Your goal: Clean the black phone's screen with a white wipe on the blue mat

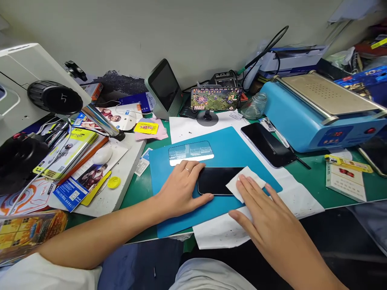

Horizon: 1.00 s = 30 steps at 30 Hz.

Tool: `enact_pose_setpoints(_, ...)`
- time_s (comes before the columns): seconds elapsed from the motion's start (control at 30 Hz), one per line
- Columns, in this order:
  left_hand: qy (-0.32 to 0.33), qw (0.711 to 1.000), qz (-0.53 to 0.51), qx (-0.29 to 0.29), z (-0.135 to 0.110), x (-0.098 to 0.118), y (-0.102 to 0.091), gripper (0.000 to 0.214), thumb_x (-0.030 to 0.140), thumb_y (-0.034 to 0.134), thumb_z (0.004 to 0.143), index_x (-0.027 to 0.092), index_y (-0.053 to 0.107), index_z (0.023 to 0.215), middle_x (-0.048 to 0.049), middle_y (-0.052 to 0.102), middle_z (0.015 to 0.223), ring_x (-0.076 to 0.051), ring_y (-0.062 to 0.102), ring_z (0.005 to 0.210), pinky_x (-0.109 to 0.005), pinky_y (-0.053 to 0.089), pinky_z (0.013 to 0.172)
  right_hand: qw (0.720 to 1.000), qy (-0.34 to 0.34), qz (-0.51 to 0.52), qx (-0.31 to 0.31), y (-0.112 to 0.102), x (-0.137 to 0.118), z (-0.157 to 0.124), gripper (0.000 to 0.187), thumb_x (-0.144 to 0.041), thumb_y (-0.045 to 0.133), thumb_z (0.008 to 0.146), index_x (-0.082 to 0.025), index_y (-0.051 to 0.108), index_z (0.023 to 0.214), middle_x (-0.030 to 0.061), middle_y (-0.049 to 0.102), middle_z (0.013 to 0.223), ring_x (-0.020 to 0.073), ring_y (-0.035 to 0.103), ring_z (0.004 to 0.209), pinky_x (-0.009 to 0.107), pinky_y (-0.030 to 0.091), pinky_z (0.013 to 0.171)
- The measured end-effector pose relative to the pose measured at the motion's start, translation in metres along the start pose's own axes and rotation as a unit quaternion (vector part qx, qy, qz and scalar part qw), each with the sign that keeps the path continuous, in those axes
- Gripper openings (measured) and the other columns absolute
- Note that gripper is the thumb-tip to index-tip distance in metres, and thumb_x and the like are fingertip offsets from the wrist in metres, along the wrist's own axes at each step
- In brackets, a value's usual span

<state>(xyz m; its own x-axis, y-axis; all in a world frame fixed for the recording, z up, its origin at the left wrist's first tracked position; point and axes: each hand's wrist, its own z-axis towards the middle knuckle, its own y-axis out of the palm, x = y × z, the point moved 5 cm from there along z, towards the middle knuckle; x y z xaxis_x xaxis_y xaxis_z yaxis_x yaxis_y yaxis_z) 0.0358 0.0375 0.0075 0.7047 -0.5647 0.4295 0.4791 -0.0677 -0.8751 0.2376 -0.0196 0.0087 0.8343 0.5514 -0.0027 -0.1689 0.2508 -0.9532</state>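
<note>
Right hand (260, 209), flat and open, presses a white square wipe (242, 183) onto the glossy black smartphone (216, 180). It lies lengthwise left to right on the blue mat (229, 145). Left hand (181, 189), open, rests over its left end.

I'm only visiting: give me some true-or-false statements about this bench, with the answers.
1. The right hand presses a white wipe on the dark phone. True.
2. The left hand is lifted clear of that phone. False: it rests on the phone's left end.
3. The phone lies on a blue mat. True.
4. The phone on the stand has a blank screen. False: it shows a colourful game.
5. The machine at the right is red. False: it is blue.
</note>
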Motion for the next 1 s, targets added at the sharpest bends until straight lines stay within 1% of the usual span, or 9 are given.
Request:
enact_pose_setpoints(0.1,0.003,1.000,0.002,0.002,0.000,0.000,0.000,0.065,0.053,0.067,0.092,0.017,0.043,0.139,-0.0145,0.058,0.131,-0.034,0.051,0.122,-0.052,0.046,0.104,1.000,0.002,-0.013,0.002,0.010,0.000,0.017,0.073,-0.057,0.036,0.103,-0.001,0.044,0.149,0.0268,0.052,0.149,0.0395,0.054,0.136,0.057,0.047,0.107)
enact_pose_setpoints(0.17,0.006,1.000,0.002,0.006,-0.001,0.000,0.000,0.065,0.053,0.068,0.091,0.016,0.043,0.139,-0.0148,0.058,0.132,-0.034,0.051,0.122,-0.051,0.046,0.104,1.000,-0.007,-0.020,0.007,0.014,-0.005,0.029,0.074,-0.058,0.034,0.103,0.002,0.049,0.144,0.0278,0.053,0.148,0.0388,0.054,0.136,0.056,0.047,0.107)
enact_pose_setpoints(0.33,-0.004,1.000,-0.004,0.006,-0.001,-0.002,0.000,0.073,0.055,0.069,0.090,0.017,0.039,0.144,-0.0152,0.057,0.133,-0.035,0.052,0.122,-0.052,0.046,0.103,0.998,-0.055,-0.032,0.008,0.001,-0.023,0.034,0.071,-0.058,0.032,0.104,-0.001,0.061,0.134,0.0234,0.063,0.139,0.0336,0.062,0.127,0.049,0.050,0.104)
enact_pose_setpoints(0.43,0.002,1.000,-0.010,0.004,0.000,-0.002,-0.001,0.084,0.063,0.071,0.086,0.016,0.036,0.147,-0.0162,0.058,0.133,-0.036,0.053,0.121,-0.054,0.046,0.103,0.997,-0.065,-0.031,-0.003,-0.006,-0.033,0.034,0.067,-0.057,0.034,0.104,-0.003,0.067,0.127,0.0210,0.068,0.132,0.0314,0.066,0.121,0.046,0.050,0.105)
enact_pose_setpoints(0.57,0.008,0.999,-0.038,0.023,-0.001,-0.005,0.000,0.106,0.075,0.071,0.078,0.016,0.027,0.154,-0.0169,0.060,0.130,-0.035,0.055,0.113,-0.054,0.046,0.101,0.997,-0.060,0.032,-0.034,0.001,-0.042,0.050,0.068,-0.058,0.034,0.104,-0.004,0.062,0.135,0.0194,0.063,0.140,0.0316,0.059,0.131,0.049,0.047,0.108)
enact_pose_setpoints(0.67,0.025,0.999,-0.033,0.030,-0.002,-0.007,0.002,0.107,0.074,0.067,0.082,0.014,0.022,0.158,-0.0171,0.061,0.126,-0.034,0.056,0.109,-0.053,0.046,0.100,0.991,-0.073,0.087,-0.065,0.009,-0.047,0.060,0.067,-0.058,0.034,0.104,-0.008,0.053,0.145,0.0141,0.054,0.151,0.0287,0.049,0.142,0.051,0.042,0.113)
enact_pose_setpoints(0.77,0.035,0.999,-0.022,0.017,-0.003,-0.008,0.003,0.115,0.079,0.068,0.077,0.013,0.022,0.158,-0.0177,0.060,0.126,-0.035,0.056,0.112,-0.054,0.045,0.102,0.990,-0.087,0.094,-0.062,0.010,-0.048,0.051,0.069,-0.060,0.039,0.102,-0.010,0.048,0.149,0.0130,0.053,0.153,0.0285,0.046,0.144,0.053,0.039,0.115)
enact_pose_setpoints(0.9,0.030,0.999,-0.018,0.010,-0.002,-0.006,0.001,0.125,0.088,0.067,0.068,0.013,0.025,0.158,-0.0193,0.059,0.129,-0.037,0.055,0.114,-0.055,0.045,0.101,0.992,-0.105,0.065,-0.035,0.003,-0.044,0.024,0.063,-0.054,0.043,0.103,-0.012,0.046,0.151,0.0121,0.055,0.150,0.0279,0.051,0.140,0.053,0.037,0.114)
enact_pose_setpoints(1.0,0.023,0.999,-0.023,0.007,-0.001,-0.005,0.000,0.129,0.092,0.064,0.062,0.016,0.025,0.159,-0.0196,0.058,0.131,-0.038,0.054,0.115,-0.056,0.044,0.100,0.994,-0.098,0.043,-0.021,-0.001,-0.040,0.014,0.059,-0.051,0.042,0.105,-0.013,0.049,0.149,0.0106,0.059,0.147,0.0272,0.054,0.137,0.053,0.037,0.113)
